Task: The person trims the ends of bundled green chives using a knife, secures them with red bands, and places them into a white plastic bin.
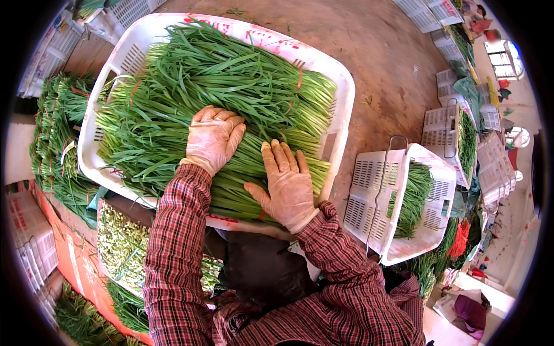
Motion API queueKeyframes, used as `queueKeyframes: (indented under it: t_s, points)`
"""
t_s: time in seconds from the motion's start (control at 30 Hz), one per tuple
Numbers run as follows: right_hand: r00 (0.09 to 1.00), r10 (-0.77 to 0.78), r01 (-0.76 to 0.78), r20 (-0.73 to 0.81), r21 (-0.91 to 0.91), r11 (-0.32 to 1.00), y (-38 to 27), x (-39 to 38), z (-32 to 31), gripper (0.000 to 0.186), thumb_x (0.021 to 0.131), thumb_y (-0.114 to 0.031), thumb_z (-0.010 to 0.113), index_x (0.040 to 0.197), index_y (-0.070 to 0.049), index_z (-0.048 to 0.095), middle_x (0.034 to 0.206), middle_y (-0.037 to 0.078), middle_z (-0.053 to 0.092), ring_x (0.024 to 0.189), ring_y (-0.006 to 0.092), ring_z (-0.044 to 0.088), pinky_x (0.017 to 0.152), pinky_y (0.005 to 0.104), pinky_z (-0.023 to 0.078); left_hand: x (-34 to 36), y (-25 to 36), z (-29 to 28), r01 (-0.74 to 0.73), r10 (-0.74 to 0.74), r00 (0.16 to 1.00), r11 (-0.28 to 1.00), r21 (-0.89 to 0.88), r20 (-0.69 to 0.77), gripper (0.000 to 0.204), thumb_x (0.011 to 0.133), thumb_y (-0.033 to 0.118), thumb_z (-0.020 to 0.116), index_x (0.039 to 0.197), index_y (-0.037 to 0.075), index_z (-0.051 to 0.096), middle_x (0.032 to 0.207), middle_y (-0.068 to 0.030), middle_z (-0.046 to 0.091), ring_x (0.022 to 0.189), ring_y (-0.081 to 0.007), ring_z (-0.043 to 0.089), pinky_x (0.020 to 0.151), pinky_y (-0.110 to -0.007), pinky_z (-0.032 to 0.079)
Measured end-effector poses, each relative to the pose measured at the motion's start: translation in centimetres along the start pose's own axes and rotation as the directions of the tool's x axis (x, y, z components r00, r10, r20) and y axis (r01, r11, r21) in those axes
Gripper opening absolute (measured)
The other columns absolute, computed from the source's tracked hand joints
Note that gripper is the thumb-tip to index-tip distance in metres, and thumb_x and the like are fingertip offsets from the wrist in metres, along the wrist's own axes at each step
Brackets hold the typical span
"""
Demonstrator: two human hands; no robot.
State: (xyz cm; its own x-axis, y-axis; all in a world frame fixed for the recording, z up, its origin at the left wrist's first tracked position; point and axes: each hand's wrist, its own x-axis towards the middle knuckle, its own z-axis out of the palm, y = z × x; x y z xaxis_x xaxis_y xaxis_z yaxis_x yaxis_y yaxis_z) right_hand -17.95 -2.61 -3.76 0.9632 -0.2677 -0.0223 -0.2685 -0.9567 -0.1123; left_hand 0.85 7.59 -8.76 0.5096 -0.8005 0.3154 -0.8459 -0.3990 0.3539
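Observation:
A white plastic crate point(345, 98) holds layered bunches of long green leafy stalks point(225, 63), some bound with red ties, their pale ends toward the sides. My left hand point(214, 135), in a thin pale glove, is curled with fingers bent into the leaves at the middle of the pile. To its right, my gloved right hand point(285, 187) lies on the lower right of the pile, fingers stretched out and slightly apart over the stems. What lies under both palms is hidden.
Stacked green bundles point(60, 132) lie left of the crate. Below are a tray of chopped pale pieces point(118, 242) and an orange-red surface point(75, 259). A tilted white crate with greens point(363, 190) stands right, more crates point(438, 132) behind it. Brown floor point(386, 75) shows beyond.

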Motion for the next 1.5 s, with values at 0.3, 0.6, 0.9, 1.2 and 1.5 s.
queueKeyframes:
  t_s: [0.3, 0.6, 0.9, 1.2, 1.5]
  points:
    - [0.995, -0.067, 0.074, -0.078, 0.09, 0.993, -0.8, 0.0, 1.7, 0.085, 0.088, -0.052, 0.065, 0.151, -0.001, 0.04, 0.149, 0.021, 0.047, 0.139, 0.0365, 0.043, 0.116, 0.0553, 0.027, -0.7, -1.1, -0.7, -0.033, 0.034, 0.999, 0.998, 0.05, -0.021, 0.019, 0.088, 0.03, 0.064, 0.086, 0.014, 0.073, 0.085, -0.0055, 0.069, 0.092, -0.0264, 0.065, 0.09, -0.043, 0.05]
    - [0.987, -0.088, 0.086, -0.131, -0.021, 0.996, 1.5, 1.0, 4.3, 0.071, 0.102, -0.05, 0.048, 0.154, -0.003, 0.037, 0.154, 0.024, 0.043, 0.14, 0.0382, 0.043, 0.115, 0.0499, 0.033, -19.9, 5.8, -19.3, 0.327, -0.42, 0.827, 0.9, -0.288, -0.374, 0.043, 0.088, 0.023, 0.07, 0.126, 0.004, 0.064, 0.129, -0.0131, 0.064, 0.124, -0.0319, 0.059, 0.106, -0.044, 0.046]
    - [0.988, -0.044, 0.054, 0.149, -0.064, 0.997, 1.1, 3.5, 0.5, 0.073, 0.104, -0.051, 0.045, 0.157, -0.003, 0.031, 0.16, 0.022, 0.034, 0.146, 0.038, 0.035, 0.12, 0.0396, 0.03, -70.0, 23.9, -19.1, 0.3, -0.636, -0.72, 0.076, -0.951, -0.278, 0.039, 0.098, 0.025, 0.067, 0.126, -0.001, 0.065, 0.111, -0.0047, 0.069, 0.1, -0.0141, 0.062, 0.093, -0.029, 0.048]
    - [0.952, -0.301, 0.27, 0.056, 0.311, 0.911, -10.0, 1.1, -4.7, 0.056, 0.102, -0.031, 0.057, 0.149, 0.0, 0.047, 0.151, 0.02, 0.048, 0.137, 0.032, 0.048, 0.115, 0.0378, 0.035, -75.2, 29.3, -8.2, 0.283, -0.422, -0.862, 0.059, -0.957, -0.281, 0.035, 0.097, 0.015, 0.066, 0.128, 0.002, 0.063, 0.116, -0.0087, 0.07, 0.102, -0.0158, 0.065, 0.088, -0.03, 0.053]
    - [0.666, -0.669, 0.64, 0.33, 0.207, 0.74, -21.9, -12.8, 0.2, 0.051, 0.094, -0.03, 0.065, 0.135, -0.001, 0.06, 0.131, 0.02, 0.064, 0.121, 0.0346, 0.061, 0.104, 0.0413, 0.047, -75.3, 16.6, -10.4, 0.395, -0.804, -0.587, -0.189, -0.899, -0.089, 0.06, 0.094, 0.035, 0.072, 0.139, -0.002, 0.054, 0.127, -0.0174, 0.067, 0.115, -0.0254, 0.065, 0.099, -0.035, 0.052]
